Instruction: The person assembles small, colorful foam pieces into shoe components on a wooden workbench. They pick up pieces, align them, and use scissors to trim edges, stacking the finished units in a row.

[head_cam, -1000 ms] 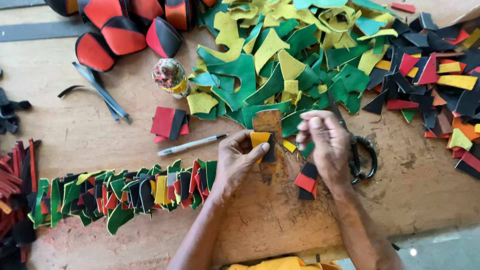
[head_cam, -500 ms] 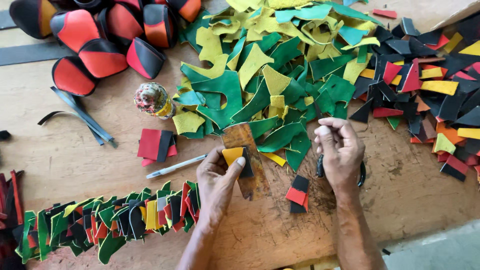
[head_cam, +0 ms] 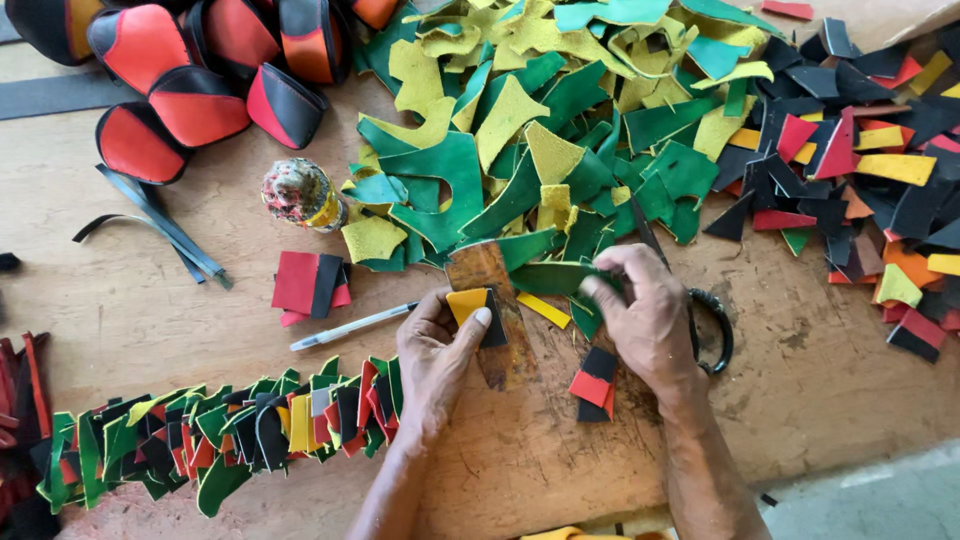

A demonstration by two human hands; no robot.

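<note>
- Pressing down with the thumb, the left hand [head_cam: 432, 365] is pinning a small yellow-and-black leather patch [head_cam: 476, 303] against a worn brown block [head_cam: 495, 312] near the middle of the wooden worktop [head_cam: 150, 310]; the other fingers are curling beneath and are hard to make out.
- The right hand [head_cam: 648, 320] is pinching a green leather scrap [head_cam: 548, 278] between thumb and fingertips, just beside the block, while covering part of the black-handled scissors [head_cam: 712, 330], whose blades are running under the pile.
- A red-and-black patch [head_cam: 592, 383] is lying just below the right hand, partly hidden by the wrist.
- A heap of green and yellow suede offcuts [head_cam: 540, 130], jagged and curling, is spreading toward the far edge, where the frame is cutting it off.
- Black, red and orange scraps [head_cam: 860, 160] are crowding the right edge.
- A row of stitched multicoloured pieces [head_cam: 230, 430] is stretching along the near left, its end lost at the left edge.
- Rounded red-and-black panels [head_cam: 190, 100] are filling the far left corner, several cropped.
- A white pen [head_cam: 352, 326] and a smeared glue pot [head_cam: 298, 192] are sitting left of the block.
</note>
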